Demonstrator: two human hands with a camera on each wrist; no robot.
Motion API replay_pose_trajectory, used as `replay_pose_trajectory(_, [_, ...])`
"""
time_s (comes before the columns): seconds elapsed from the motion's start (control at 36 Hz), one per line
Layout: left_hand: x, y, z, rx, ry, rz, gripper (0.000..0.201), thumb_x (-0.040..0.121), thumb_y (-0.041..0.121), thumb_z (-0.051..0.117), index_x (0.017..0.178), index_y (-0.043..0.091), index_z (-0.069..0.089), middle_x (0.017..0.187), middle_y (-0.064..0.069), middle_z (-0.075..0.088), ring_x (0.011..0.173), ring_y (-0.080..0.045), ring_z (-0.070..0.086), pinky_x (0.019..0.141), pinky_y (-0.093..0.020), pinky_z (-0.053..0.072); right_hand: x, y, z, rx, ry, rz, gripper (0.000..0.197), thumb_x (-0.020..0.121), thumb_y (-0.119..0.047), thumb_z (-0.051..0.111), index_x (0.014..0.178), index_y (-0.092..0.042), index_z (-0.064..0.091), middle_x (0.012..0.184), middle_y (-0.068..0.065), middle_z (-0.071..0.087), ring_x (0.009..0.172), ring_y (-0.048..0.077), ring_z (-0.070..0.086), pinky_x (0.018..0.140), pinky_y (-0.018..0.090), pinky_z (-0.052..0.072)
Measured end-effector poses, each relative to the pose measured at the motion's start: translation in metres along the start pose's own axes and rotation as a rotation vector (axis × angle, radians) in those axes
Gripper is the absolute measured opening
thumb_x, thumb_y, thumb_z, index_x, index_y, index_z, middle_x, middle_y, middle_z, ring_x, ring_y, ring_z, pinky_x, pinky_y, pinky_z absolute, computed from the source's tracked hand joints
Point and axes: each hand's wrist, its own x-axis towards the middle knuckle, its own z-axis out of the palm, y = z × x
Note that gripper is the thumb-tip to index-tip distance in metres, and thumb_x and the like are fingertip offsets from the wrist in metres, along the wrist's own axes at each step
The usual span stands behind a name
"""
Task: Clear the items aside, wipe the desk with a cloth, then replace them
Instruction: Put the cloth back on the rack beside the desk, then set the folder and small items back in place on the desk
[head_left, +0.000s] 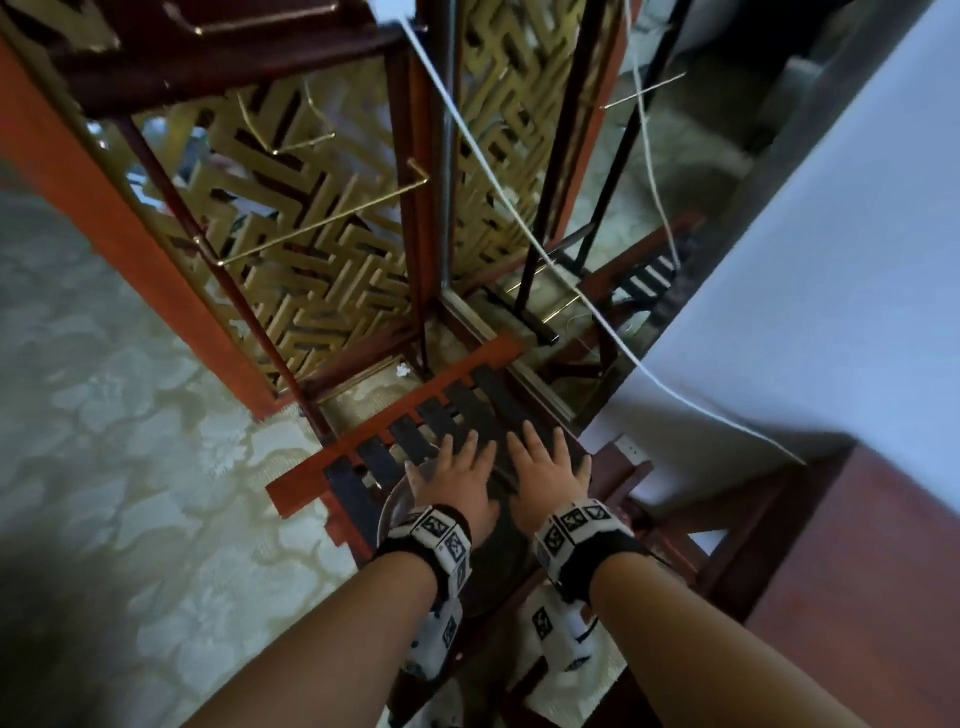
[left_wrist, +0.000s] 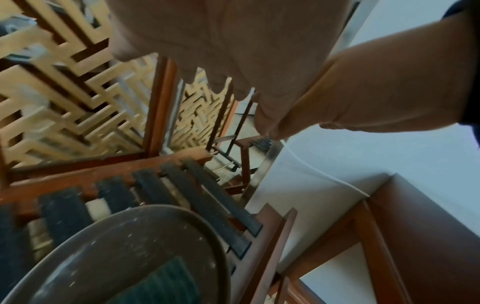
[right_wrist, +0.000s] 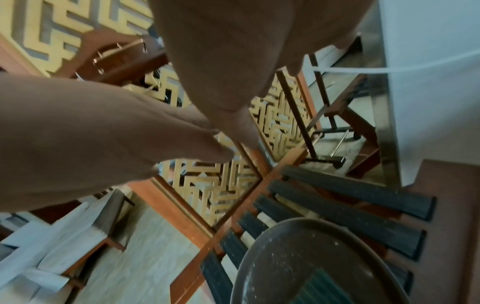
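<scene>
A round dark tray (head_left: 390, 508) rests on the black straps of a red-framed folding rack (head_left: 395, 410). Its dusty rim (left_wrist: 130, 232) shows in the left wrist view, and a green cloth (left_wrist: 161, 283) lies inside it. The right wrist view shows the same tray (right_wrist: 298, 246) and cloth (right_wrist: 322, 288). My left hand (head_left: 454, 470) and right hand (head_left: 548, 462) hover side by side above the tray, palms down, fingers spread and straight. Neither holds anything. The hands hide most of the tray in the head view.
A gold lattice screen (head_left: 311, 234) in red frames stands just behind the rack. At right are a white wall (head_left: 831, 260) and a reddish wooden surface (head_left: 883, 571), with a white cable (head_left: 519, 218) slanting across. Pale patterned carpet (head_left: 104, 415) lies to the left.
</scene>
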Motion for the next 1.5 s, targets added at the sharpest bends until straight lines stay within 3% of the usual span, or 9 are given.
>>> replay_pose_trajectory(0.28, [-0.029,0.114,-0.046,0.029,0.074,0.198,0.068,0.099,0.042,0.044,0.158,0.03,0.012,0.167,0.009,-0.003,0.153,-0.022,-0.004,0.118,-0.062,0.011,-0.089,0.073,-0.05,0.086,0.197,0.08,0.069,0.094,-0.028,0.044,0.152,-0.031,0.007,0.16,-0.006,-0.007,0.146,0.031,-0.013,0.114,0.063,0.002])
replay_pose_trajectory(0.47, [-0.073,0.222,-0.028,0.119,0.089,0.394,0.066,0.099,0.04,0.046,0.157,0.027,0.016,0.167,0.006,0.003,0.153,-0.02,0.0,0.119,-0.059,0.013,-0.177,0.165,-0.044,0.181,0.287,0.249,0.069,0.094,-0.035,0.049,0.152,-0.027,0.012,0.161,-0.005,-0.002,0.147,0.029,-0.008,0.115,0.058,0.007])
replay_pose_trajectory(0.56, [-0.096,0.256,-0.011,0.175,0.102,0.453,0.068,0.099,0.041,0.047,0.157,0.028,0.015,0.166,0.006,0.004,0.153,-0.02,0.0,0.118,-0.058,0.016,-0.215,0.194,-0.034,0.203,0.324,0.323,0.068,0.094,-0.036,0.047,0.151,-0.029,0.012,0.161,-0.006,-0.001,0.147,0.028,-0.006,0.115,0.057,0.008])
replay_pose_trajectory(0.67, [-0.149,0.326,0.03,0.297,0.139,0.6,0.068,0.099,0.043,0.047,0.157,0.029,0.016,0.166,0.006,0.007,0.153,-0.023,0.003,0.117,-0.059,0.021,-0.301,0.243,-0.011,0.221,0.377,0.466,0.065,0.096,-0.032,0.044,0.151,-0.029,0.01,0.16,-0.005,-0.001,0.147,0.027,-0.006,0.116,0.056,0.009])
replay_pose_trajectory(0.75, [-0.197,0.378,0.066,0.336,0.091,0.7,0.069,0.099,0.042,0.048,0.157,0.03,0.013,0.166,0.007,0.003,0.153,-0.028,0.001,0.117,-0.059,0.019,-0.369,0.281,0.018,0.236,0.414,0.574,0.068,0.095,-0.033,0.047,0.151,-0.029,0.008,0.16,-0.005,0.001,0.147,0.026,-0.004,0.116,0.055,0.011])
replay_pose_trajectory(0.92, [-0.289,0.463,0.137,0.387,0.097,0.924,0.063,0.097,0.042,0.051,0.152,0.027,0.025,0.16,0.001,0.023,0.145,-0.026,0.024,0.111,-0.047,0.036,-0.49,0.34,0.08,0.299,0.508,0.77,0.063,0.092,-0.034,0.048,0.148,-0.027,0.019,0.151,0.0,0.025,0.138,0.024,0.025,0.109,0.049,0.029])
replay_pose_trajectory(1.0, [-0.332,0.5,0.17,0.411,0.097,1.02,0.06,0.096,0.04,0.051,0.15,0.027,0.028,0.156,0.001,0.027,0.142,-0.025,0.028,0.107,-0.045,0.04,-0.546,0.364,0.108,0.313,0.517,0.868,0.06,0.091,-0.032,0.049,0.145,-0.027,0.023,0.147,0.001,0.03,0.133,0.025,0.032,0.106,0.047,0.034])
replay_pose_trajectory(1.25, [-0.433,0.59,0.252,0.477,0.037,1.247,0.061,0.096,0.041,0.05,0.151,0.03,0.026,0.157,0.005,0.025,0.144,-0.023,0.023,0.11,-0.051,0.033,-0.686,0.414,0.165,0.413,0.574,1.081,0.063,0.09,-0.031,0.051,0.146,-0.028,0.022,0.149,0.0,0.026,0.136,0.025,0.026,0.108,0.048,0.029])
replay_pose_trajectory(1.5, [-0.488,0.671,0.29,0.526,-0.014,1.394,0.061,0.097,0.041,0.049,0.152,0.034,0.023,0.159,0.009,0.023,0.146,-0.02,0.019,0.113,-0.067,0.017,-0.766,0.468,0.188,0.489,0.628,1.226,0.064,0.094,-0.035,0.05,0.149,-0.029,0.018,0.154,-0.002,0.018,0.142,0.023,0.014,0.113,0.049,0.021])
